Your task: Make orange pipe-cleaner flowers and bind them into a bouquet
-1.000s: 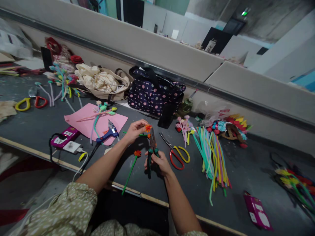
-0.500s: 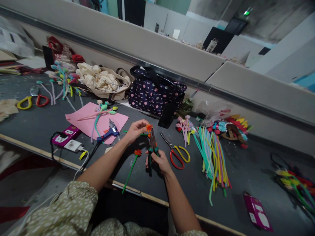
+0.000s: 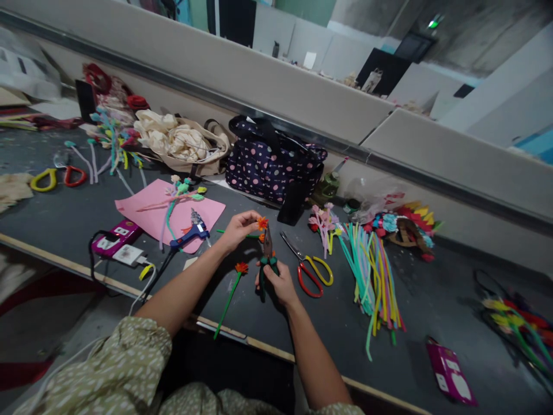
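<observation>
Orange flower (image 3: 262,223), pinched in left hand (image 3: 237,230); pliers (image 3: 268,252), gripped in right hand (image 3: 280,284), near flower; scissors (image 3: 317,273) alongside.

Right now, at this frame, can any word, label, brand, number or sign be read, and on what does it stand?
No text can be read.
Plastic bag: red print, too blurred.
Glue gun: small pale label, too small.
White charger: faint marks, too small.
Green light: any lettering, too blurred.
Pliers in the right hand: no lettering shows.
</observation>
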A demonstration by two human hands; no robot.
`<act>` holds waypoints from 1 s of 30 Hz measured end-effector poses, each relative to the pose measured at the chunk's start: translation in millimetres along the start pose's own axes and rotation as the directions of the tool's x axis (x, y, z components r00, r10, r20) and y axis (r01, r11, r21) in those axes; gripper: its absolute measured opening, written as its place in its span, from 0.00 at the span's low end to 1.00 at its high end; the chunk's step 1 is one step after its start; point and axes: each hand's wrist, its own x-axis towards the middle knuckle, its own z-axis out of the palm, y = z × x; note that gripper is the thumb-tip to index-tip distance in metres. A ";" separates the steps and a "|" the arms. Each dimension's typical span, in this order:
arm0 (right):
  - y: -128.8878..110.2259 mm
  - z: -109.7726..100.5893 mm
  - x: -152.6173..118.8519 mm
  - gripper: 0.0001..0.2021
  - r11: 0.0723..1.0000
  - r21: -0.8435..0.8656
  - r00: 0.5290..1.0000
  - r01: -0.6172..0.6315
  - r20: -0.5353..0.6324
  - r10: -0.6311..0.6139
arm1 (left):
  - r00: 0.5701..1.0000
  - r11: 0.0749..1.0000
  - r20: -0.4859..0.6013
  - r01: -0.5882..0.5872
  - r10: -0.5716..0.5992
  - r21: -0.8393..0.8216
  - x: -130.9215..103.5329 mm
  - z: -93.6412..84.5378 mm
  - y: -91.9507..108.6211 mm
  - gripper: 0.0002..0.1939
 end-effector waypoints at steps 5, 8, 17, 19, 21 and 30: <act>-4.5 0.3 -1.5 0.21 0.999 0.015 0.999 -0.037 0.024 0.036 | 1.000 1.000 0.001 -0.001 0.001 0.005 0.3 -0.3 -0.5 0.12; -5.1 -0.2 -1.8 0.21 0.999 0.029 0.998 -0.046 0.036 0.044 | 1.000 1.000 -0.002 -0.005 0.005 -0.002 0.5 -0.3 -0.9 0.13; -1.1 -2.4 -0.3 0.19 0.995 -0.092 1.000 0.028 -0.004 -0.028 | 1.000 1.000 -0.007 -0.016 0.016 0.006 0.2 0.2 -1.1 0.13; -1.7 -0.9 -0.2 0.19 0.987 -0.156 0.997 0.048 -0.047 -0.056 | 1.000 1.000 -0.012 -0.013 0.013 0.004 -0.1 0.9 -0.3 0.13; -1.9 0.5 -0.1 0.18 0.969 -0.238 0.990 0.071 -0.105 -0.098 | 1.000 1.000 -0.015 -0.017 0.017 0.006 -0.2 1.5 0.4 0.13; -4.1 -1.2 -1.0 0.19 0.964 -0.249 0.994 0.092 -0.041 -0.105 | 0.999 0.999 -0.028 -0.045 0.045 0.009 0.7 -1.6 -1.6 0.12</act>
